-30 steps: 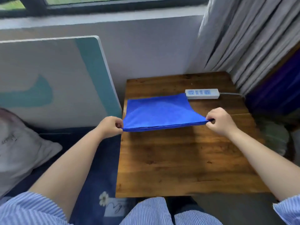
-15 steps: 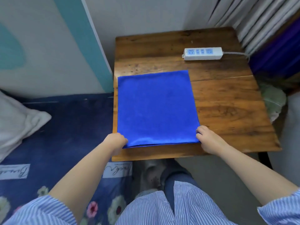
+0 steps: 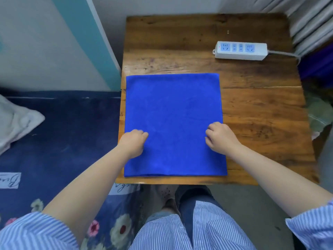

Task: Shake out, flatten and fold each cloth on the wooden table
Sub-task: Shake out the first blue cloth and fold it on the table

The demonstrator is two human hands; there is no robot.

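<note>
Both hands have moved up from the near corners; left hand (image 3: pixel 133 141) and right hand (image 3: pixel 220 137) rest curled on the blue cloth (image 3: pixel 173 114).

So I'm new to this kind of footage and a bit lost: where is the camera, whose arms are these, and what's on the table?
There is no machine here. The camera is worn on a person's head and looks forward and down, so the two bare arms reaching in from the bottom are that person's own. On the wooden table a blue cloth lies spread flat, with a white power strip farther back, apart from it. The left hand and right hand rest on the cloth near its side edges with fingers curled under. Whether they pinch the fabric or only press on it cannot be told from this view.
</note>
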